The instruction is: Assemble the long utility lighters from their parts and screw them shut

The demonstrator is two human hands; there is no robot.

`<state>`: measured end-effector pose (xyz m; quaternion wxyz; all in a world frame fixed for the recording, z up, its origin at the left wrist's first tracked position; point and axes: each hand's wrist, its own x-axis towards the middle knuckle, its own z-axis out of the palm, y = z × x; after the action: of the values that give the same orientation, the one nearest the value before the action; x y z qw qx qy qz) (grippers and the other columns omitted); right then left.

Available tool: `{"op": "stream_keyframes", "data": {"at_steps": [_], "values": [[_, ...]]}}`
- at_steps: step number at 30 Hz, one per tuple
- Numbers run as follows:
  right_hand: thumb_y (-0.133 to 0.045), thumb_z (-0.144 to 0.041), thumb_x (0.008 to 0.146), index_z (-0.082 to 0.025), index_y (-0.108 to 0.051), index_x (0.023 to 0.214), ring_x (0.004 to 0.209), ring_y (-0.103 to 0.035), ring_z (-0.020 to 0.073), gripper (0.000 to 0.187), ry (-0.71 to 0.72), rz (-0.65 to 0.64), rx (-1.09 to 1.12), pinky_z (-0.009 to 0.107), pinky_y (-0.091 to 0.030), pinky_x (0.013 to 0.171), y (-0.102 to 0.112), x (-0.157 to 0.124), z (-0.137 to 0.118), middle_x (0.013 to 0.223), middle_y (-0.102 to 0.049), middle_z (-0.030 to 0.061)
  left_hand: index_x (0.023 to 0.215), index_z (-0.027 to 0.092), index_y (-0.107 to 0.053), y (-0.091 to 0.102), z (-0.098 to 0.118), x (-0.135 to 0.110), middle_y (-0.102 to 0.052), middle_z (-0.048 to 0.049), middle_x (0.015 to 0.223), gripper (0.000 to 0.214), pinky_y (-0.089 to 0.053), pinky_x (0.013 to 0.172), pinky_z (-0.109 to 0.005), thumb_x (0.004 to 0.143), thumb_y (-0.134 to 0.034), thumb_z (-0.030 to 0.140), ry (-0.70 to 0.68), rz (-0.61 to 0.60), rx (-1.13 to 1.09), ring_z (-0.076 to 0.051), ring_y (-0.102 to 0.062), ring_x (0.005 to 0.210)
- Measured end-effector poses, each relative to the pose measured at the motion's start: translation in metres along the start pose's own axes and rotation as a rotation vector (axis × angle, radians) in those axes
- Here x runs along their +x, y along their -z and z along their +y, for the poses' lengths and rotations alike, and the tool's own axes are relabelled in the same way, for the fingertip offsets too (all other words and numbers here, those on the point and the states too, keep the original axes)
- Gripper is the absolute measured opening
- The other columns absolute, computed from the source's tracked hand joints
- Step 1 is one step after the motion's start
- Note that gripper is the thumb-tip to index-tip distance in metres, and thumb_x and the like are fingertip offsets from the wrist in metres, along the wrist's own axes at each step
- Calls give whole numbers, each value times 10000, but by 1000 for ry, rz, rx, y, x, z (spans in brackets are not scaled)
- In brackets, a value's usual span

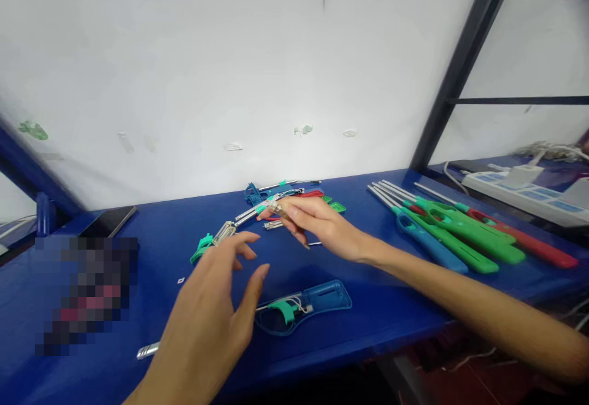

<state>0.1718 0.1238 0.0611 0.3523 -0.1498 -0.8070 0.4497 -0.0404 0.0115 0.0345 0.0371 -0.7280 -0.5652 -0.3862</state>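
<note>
My right hand [317, 224] reaches over the pile of parts at the back, thumb and fingers pinched around a small brass-and-clear piece [276, 207] whose kind I cannot make out. My left hand [221, 294] hovers nearer the front, fingers curved and apart, holding nothing. Just right of it lies an open blue lighter shell half [326, 297] with a green trigger [288, 311] and white wires inside. The silver tube [148, 351] by my left wrist is partly hidden. Beyond the left hand are a green trigger piece [201, 246] and a metal part [224, 233].
Several assembled long-neck lighters [460, 233], green, blue and red, lie at the right. A white power strip [529, 196] stands behind the dark frame post [455, 67]. At the left are a phone [108, 222] and a pixelated patch. A white wall closes off the back.
</note>
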Motion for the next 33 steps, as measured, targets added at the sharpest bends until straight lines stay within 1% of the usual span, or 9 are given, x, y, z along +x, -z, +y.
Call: {"op": "stream_keyframes", "data": {"at_steps": [2, 5, 9, 11, 14, 18, 23, 29, 33], "values": [[-373, -426, 1144, -168, -683, 1186, 614, -444, 117, 406, -41, 4, 23, 242, -442, 569, 7, -2, 2, 763, -426, -47, 1274, 308, -669, -9, 3, -5, -721, -20, 1057, 257, -533, 785, -383, 1051, -543, 311, -79, -131, -26, -243, -663, 900], [-414, -458, 1134, -166, -703, 1148, 601, -442, 113, 411, -104, -51, 27, 228, -430, 519, 14, -7, 1, 758, -412, -47, 1100, 296, -753, -16, 6, -9, -716, -17, 1027, 246, -512, 887, -423, 1071, -512, 257, -132, -290, -84, -238, -641, 921], [-465, -467, 1123, -153, -700, 1168, 597, -523, 109, 395, -169, -137, -14, 227, -463, 528, 24, -15, -3, 757, -561, -25, 1013, 309, -777, -16, 7, -7, -698, 0, 998, 254, -489, 915, -429, 1081, -534, 284, -103, -406, -134, -219, -631, 890], [-460, -455, 1127, -145, -702, 1149, 578, -550, 107, 394, -197, -153, -47, 235, -468, 537, 30, -19, -3, 766, -643, -4, 977, 321, -781, -16, 7, -6, -694, 13, 982, 267, -467, 982, -448, 1084, -539, 286, -96, -445, -155, -209, -635, 888], [-472, -458, 1119, -141, -721, 1071, 574, -556, 110, 406, -230, -147, -110, 241, -458, 540, 38, -25, 0, 748, -641, -2, 1001, 327, -780, -17, 6, -5, -698, 21, 990, 254, -397, 1108, -487, 1083, -546, 274, -89, -476, -168, -200, -651, 911], [-484, -469, 1106, -149, -743, 969, 560, -480, 111, 433, -243, -158, -190, 244, -378, 512, 41, -29, 3, 676, -522, -38, 990, 334, -776, -21, 4, -6, -707, 16, 991, 276, -452, 1022, -460, 1086, -525, 271, -63, -510, -147, -222, -651, 931], [-542, -476, 1088, -152, -777, 921, 654, -501, 126, 434, -206, -227, -262, 270, -358, 608, 31, -29, -1, 751, -632, -4, 1010, 323, -735, -25, 3, -8, -730, 22, 1019, 249, -422, 1076, -485, 1086, -503, 278, -55, -428, -137, -233, -663, 960], [-547, -515, 1088, -151, -779, 893, 656, -528, 128, 474, -194, -299, -318, 269, -372, 621, 24, -30, -3, 761, -675, 2, 1014, 297, -721, -25, 2, -8, -737, 11, 965, 225, -471, 923, -434, 1066, -506, 259, -65, -382, -145, -233, -652, 889], [-532, -518, 1095, -156, -790, 922, 641, -521, 126, 477, -183, -335, -344, 267, -374, 621, 18, -31, -2, 736, -653, -11, 1003, 295, -714, -25, 4, -7, -734, 19, 956, 232, -461, 937, -452, 1062, -494, 250, -66, -375, -144, -230, -656, 867]]}}
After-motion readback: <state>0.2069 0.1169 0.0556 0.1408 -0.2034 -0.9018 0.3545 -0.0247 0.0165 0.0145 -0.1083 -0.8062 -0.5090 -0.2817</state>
